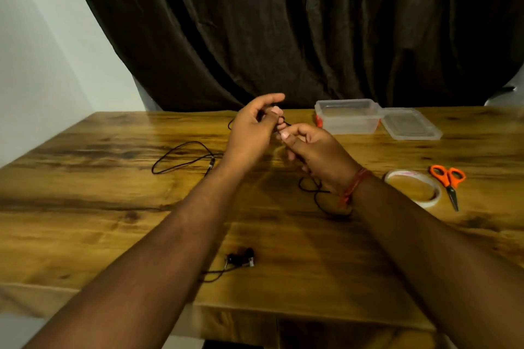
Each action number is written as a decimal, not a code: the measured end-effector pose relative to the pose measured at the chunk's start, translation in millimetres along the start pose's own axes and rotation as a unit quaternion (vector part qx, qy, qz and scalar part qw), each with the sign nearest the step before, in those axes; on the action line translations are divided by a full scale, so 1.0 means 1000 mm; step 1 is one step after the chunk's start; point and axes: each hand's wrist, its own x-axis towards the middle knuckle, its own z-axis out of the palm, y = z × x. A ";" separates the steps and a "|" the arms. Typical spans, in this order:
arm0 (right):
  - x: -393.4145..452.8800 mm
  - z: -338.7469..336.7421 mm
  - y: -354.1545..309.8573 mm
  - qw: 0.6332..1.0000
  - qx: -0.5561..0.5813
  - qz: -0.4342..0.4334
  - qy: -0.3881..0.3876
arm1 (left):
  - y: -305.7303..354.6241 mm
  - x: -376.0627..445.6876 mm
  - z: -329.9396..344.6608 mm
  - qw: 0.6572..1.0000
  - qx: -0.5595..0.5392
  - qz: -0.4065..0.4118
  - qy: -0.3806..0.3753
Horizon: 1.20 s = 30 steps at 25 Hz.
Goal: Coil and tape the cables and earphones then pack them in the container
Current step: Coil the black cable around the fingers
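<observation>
Both hands are raised over the middle of the wooden table (113, 207). My left hand (251, 133) and my right hand (314, 153) pinch a thin black cable between their fingertips. From my left hand the black cable (181, 157) trails down in a loop on the table to the left. More of it lies in loose curls (317, 193) under my right wrist. Black earphones (241, 259) lie near the front edge between my forearms. A clear plastic container (347, 117) stands open at the back, its lid (411, 125) beside it on the right.
A roll of clear tape (414, 187) lies to the right of my right arm. Orange-handled scissors (449, 183) lie just right of the tape. A dark curtain hangs behind the table, and a white wall runs along the left.
</observation>
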 end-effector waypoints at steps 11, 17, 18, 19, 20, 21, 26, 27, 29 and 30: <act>0.011 -0.037 0.008 0.934 -0.295 -0.169 0.112 | -0.032 -0.014 -0.007 0.981 0.140 0.049 -0.127; 0.008 -0.034 0.005 0.928 -0.314 -0.188 0.074 | -0.027 -0.018 0.000 0.961 0.167 0.049 -0.216; 0.008 -0.034 0.006 0.927 -0.315 -0.184 0.083 | -0.026 -0.020 0.001 0.961 0.145 0.041 -0.230; 0.008 -0.035 0.007 0.928 -0.311 -0.180 0.096 | -0.026 -0.021 0.001 0.964 0.118 0.033 -0.235; 0.009 -0.035 0.008 0.930 -0.302 -0.177 0.111 | -0.026 -0.021 0.000 0.968 0.086 0.025 -0.236; 0.009 -0.035 0.009 0.932 -0.293 -0.174 0.126 | -0.026 -0.022 -0.001 0.971 0.049 0.015 -0.235; 0.010 -0.028 0.017 0.961 -0.237 -0.118 0.081 | -0.023 -0.023 -0.001 0.949 -0.170 -0.030 -0.263; 0.008 -0.024 0.019 0.972 -0.202 -0.111 0.046 | -0.022 -0.024 0.000 0.942 -0.210 -0.032 -0.261; 0.004 -0.017 0.021 0.977 -0.193 -0.095 0.009 | -0.022 -0.021 0.000 0.929 -0.279 -0.037 -0.240; 0.004 -0.014 0.022 0.969 -0.231 -0.090 0.006 | -0.022 -0.019 -0.001 0.925 -0.304 -0.038 -0.225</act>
